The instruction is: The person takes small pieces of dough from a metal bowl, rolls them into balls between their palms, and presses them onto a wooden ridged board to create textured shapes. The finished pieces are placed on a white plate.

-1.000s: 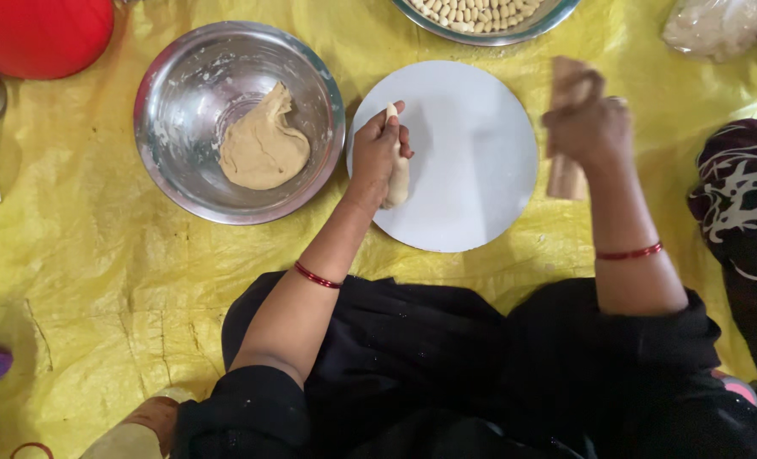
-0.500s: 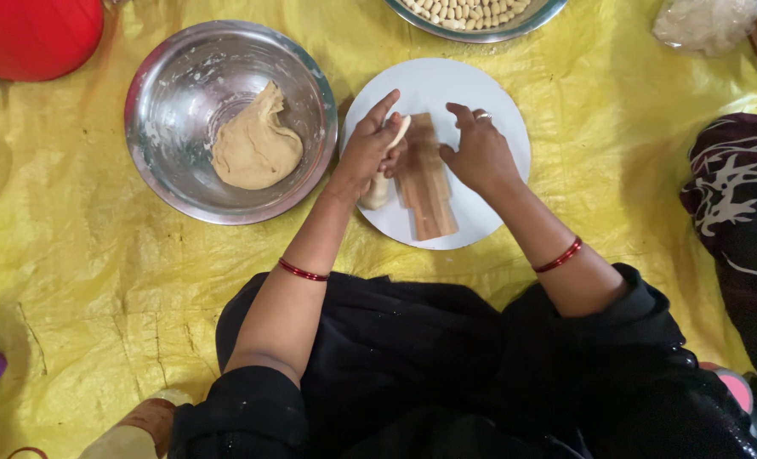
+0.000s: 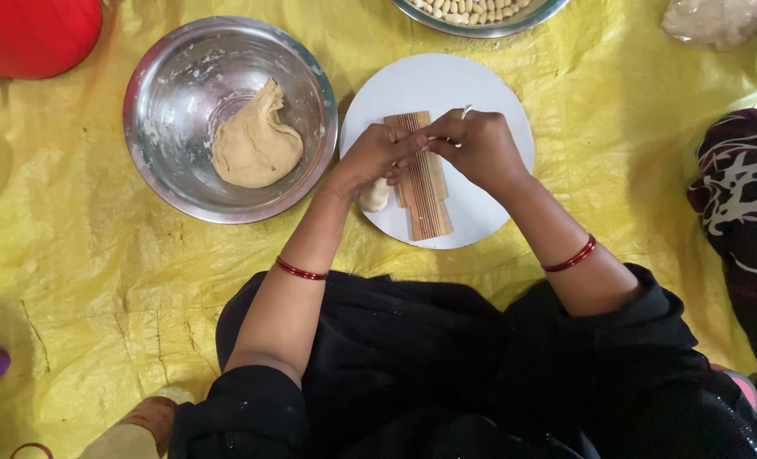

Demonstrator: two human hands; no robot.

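A crinkled yellow plastic sheet covers the floor, evenly lit; a red rounded object, perhaps a container, sits far left.

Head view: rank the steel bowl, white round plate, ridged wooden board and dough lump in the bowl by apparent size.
1. steel bowl and white round plate, too alike to rank
2. dough lump
3. ridged wooden board, partly covered by both hands, so unsure
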